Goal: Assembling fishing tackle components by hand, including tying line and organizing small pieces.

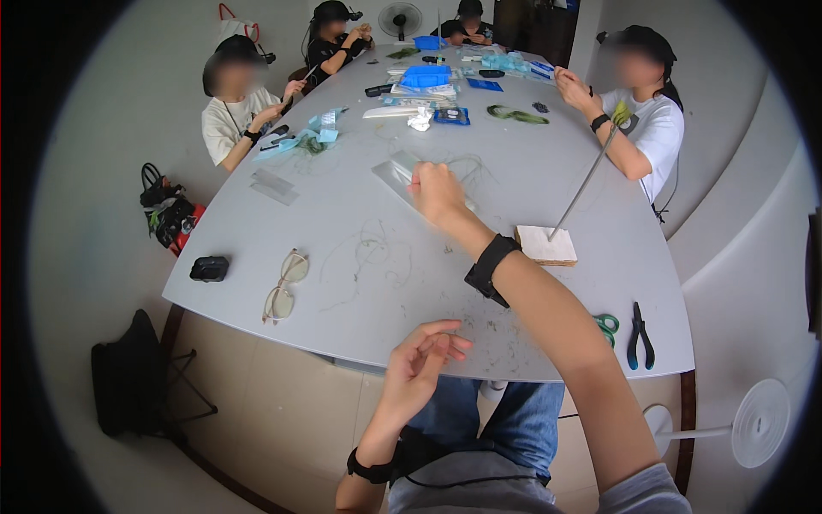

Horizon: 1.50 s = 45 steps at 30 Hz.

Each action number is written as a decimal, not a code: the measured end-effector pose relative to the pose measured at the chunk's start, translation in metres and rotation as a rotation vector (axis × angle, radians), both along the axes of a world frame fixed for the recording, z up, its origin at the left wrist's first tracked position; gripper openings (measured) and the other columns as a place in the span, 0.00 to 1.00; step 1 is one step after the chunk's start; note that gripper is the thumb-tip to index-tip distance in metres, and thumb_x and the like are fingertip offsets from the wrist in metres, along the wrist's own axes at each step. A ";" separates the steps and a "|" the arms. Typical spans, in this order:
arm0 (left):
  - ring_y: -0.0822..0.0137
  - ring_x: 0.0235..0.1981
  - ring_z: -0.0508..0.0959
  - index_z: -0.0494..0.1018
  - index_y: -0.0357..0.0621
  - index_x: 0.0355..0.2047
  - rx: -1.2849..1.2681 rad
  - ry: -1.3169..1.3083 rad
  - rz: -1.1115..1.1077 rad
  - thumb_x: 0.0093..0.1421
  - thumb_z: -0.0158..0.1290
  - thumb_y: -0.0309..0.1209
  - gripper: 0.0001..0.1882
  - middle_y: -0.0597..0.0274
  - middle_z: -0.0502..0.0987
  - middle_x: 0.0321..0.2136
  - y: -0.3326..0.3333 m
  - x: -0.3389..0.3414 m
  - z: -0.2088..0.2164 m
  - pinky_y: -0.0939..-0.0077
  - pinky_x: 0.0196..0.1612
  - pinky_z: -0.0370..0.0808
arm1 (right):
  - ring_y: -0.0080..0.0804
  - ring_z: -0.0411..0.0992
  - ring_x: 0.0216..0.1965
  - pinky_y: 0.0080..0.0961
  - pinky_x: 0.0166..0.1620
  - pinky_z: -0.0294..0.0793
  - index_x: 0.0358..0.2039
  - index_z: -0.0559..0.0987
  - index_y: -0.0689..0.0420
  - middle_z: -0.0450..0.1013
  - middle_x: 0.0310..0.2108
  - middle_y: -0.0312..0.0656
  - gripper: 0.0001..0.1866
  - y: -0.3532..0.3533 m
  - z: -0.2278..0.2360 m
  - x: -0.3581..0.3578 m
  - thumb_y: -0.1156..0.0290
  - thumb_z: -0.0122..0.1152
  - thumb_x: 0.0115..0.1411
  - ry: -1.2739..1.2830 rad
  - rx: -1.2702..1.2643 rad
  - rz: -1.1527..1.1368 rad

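Note:
My right hand (438, 195) reaches far over the table, with its fingers curled together at a clear plastic sleeve (396, 181) that lies flat. Its fingertips are partly hidden and slightly blurred, so what they grip does not show. Low at the table's front edge is my left hand (418, 367), palm turned up and thumb drawn against the bent fingers. Anything in that pinch is too fine to see. Thin dark green threads (374, 253) and small clippings (492, 330) lie scattered on the grey tabletop (342, 295) around both hands.
Right of my forearm, a thin rod (591, 176) with a green leafy tip rises from a white block (548, 246). Green-handled scissors (607, 327) and pliers (639, 336) lie nearby. Glasses (286, 286) and a black case (210, 268) sit left. Several people work around the table.

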<state>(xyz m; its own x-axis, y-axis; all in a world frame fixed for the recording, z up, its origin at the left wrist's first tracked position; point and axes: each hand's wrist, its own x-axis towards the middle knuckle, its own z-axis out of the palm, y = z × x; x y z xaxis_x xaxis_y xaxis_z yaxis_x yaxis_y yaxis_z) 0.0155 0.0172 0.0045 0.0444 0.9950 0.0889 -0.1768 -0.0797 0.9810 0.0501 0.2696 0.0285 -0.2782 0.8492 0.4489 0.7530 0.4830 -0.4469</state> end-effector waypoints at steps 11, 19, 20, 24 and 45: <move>0.68 0.49 0.72 0.63 0.34 0.53 0.327 -0.278 0.300 0.64 0.46 0.39 0.23 0.56 0.72 0.47 0.122 0.050 0.075 0.75 0.53 0.64 | 0.17 0.69 0.25 0.18 0.31 0.69 0.32 0.72 0.61 0.76 0.23 0.37 0.06 -0.058 0.137 0.105 0.72 0.57 0.57 0.467 -0.212 0.743; 0.69 0.46 0.74 0.71 0.34 0.45 0.470 -0.345 0.068 0.64 0.47 0.38 0.18 0.57 0.76 0.40 0.149 0.105 0.118 0.75 0.52 0.65 | 0.15 0.70 0.27 0.16 0.34 0.69 0.34 0.73 0.60 0.78 0.27 0.37 0.09 -0.080 0.180 0.162 0.69 0.59 0.57 0.566 -0.157 0.652; 0.69 0.44 0.75 0.72 0.34 0.44 0.468 -0.356 0.034 0.63 0.48 0.38 0.18 0.58 0.77 0.38 0.151 0.109 0.125 0.75 0.50 0.66 | 0.16 0.70 0.29 0.16 0.35 0.69 0.35 0.74 0.60 0.77 0.27 0.37 0.10 -0.081 0.184 0.173 0.68 0.59 0.57 0.588 -0.116 0.604; 0.70 0.41 0.76 0.74 0.36 0.41 0.408 -0.298 -0.019 0.61 0.51 0.38 0.16 0.58 0.78 0.34 0.156 0.103 0.144 0.77 0.47 0.68 | 0.17 0.70 0.38 0.15 0.41 0.68 0.40 0.75 0.60 0.77 0.34 0.37 0.13 -0.058 0.180 0.215 0.66 0.60 0.57 0.718 0.151 0.460; 0.76 0.37 0.75 0.75 0.41 0.38 0.206 -0.144 -0.096 0.54 0.59 0.40 0.17 0.63 0.78 0.31 0.238 0.100 0.160 0.83 0.40 0.68 | 0.24 0.74 0.36 0.20 0.44 0.71 0.37 0.75 0.66 0.76 0.32 0.42 0.10 -0.017 0.106 0.245 0.73 0.56 0.59 0.790 -0.079 0.563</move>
<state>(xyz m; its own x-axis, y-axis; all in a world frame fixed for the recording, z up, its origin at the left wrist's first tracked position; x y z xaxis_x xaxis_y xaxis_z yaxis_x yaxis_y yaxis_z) 0.1155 0.2553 0.1645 0.1099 0.9473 0.3010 -0.3300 -0.2508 0.9100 0.2951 0.2531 0.1342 -0.2957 0.7199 0.6279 -0.1094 0.6275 -0.7709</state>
